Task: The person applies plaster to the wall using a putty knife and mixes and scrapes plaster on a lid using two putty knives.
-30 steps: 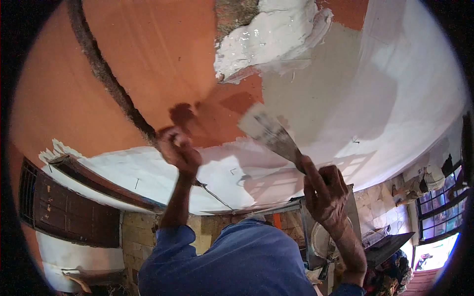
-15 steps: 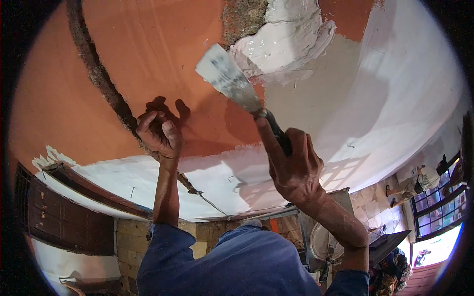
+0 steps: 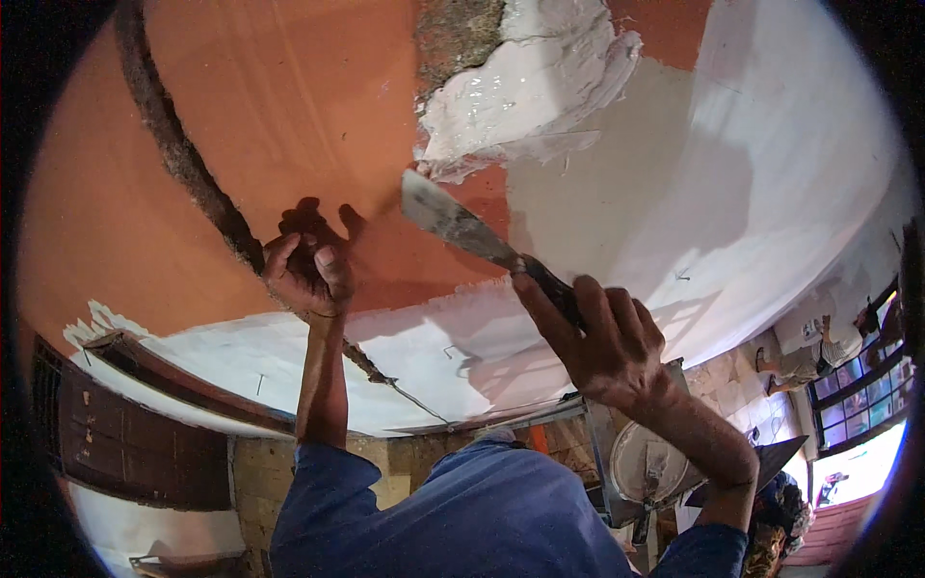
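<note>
My right hand [image 3: 617, 352] grips the dark handle of a putty knife [image 3: 458, 223]. The broad metal blade, smeared with pale filler, points up and left across the orange wall [image 3: 289, 125]. Just above the blade's tip lies a thick, wet patch of white filler [image 3: 535, 91], beside rough bare masonry [image 3: 458, 43]. My left hand [image 3: 310, 275] is raised in front of the wall with loosely curled fingers, thumb apart, nothing visible in it. It overlaps a long chiselled groove [image 3: 188, 149] running down the wall; whether it touches the wall I cannot tell.
Below me stands a round container [image 3: 647, 462] with a tool across it. White paint [image 3: 241, 352] covers the lower wall, where nails stick out. A brown door [image 3: 145, 429] is at the lower left. Another person [image 3: 824, 352] is near the barred window [image 3: 867, 390] on the right.
My right hand has moved right and slightly down, and the knife has turned flatter, its blade tip now lower and just below the filler. My left hand has hardly moved.
</note>
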`<act>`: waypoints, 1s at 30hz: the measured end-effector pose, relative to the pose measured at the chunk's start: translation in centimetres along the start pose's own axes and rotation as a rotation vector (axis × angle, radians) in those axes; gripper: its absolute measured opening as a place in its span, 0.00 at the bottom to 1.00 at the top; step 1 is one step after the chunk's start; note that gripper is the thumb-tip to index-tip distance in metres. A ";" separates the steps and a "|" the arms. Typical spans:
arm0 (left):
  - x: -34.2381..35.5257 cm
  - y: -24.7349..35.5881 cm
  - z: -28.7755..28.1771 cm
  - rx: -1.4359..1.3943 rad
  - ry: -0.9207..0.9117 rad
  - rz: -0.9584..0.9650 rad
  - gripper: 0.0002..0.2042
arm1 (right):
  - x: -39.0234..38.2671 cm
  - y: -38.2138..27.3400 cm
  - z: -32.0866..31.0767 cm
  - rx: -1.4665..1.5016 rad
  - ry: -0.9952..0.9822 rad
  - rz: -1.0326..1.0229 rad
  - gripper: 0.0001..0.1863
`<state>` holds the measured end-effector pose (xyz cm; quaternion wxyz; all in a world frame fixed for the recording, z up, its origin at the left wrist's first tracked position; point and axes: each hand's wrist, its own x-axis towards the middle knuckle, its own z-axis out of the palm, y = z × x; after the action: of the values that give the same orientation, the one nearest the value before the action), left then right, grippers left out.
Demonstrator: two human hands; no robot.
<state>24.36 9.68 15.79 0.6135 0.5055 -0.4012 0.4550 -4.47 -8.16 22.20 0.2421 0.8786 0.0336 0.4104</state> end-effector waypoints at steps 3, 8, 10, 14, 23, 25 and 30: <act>-0.6 -0.7 -0.2 0.005 0.038 -0.047 0.19 | 0.4 2.2 -1.1 -0.029 -0.109 -0.001 0.26; -0.8 -1.3 -0.3 -0.039 0.064 0.003 0.19 | 0.1 7.1 -4.3 -0.239 -0.227 0.033 0.27; -0.5 -1.2 -0.5 -0.059 0.045 -0.123 0.20 | 0.1 8.5 -6.0 -0.239 -0.145 0.028 0.26; 0.0 0.3 -0.4 -0.343 0.081 -0.517 0.20 | 0.8 7.9 -7.2 -0.285 -0.170 -0.022 0.22; 1.3 3.1 1.4 0.087 0.009 0.169 0.20 | 4.1 10.3 -7.1 -0.329 -0.054 -0.247 0.22; 1.2 3.0 1.6 0.082 0.032 0.189 0.20 | 4.2 12.2 -8.1 -0.381 -0.086 -0.266 0.23; 1.1 3.0 1.8 0.148 0.097 0.216 0.20 | 4.3 16.4 -10.7 -0.553 -0.053 -0.326 0.30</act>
<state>21.71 8.33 17.86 0.5406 0.4806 -0.3886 0.5708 -11.77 -17.23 38.53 0.5349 0.7730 0.0551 0.3366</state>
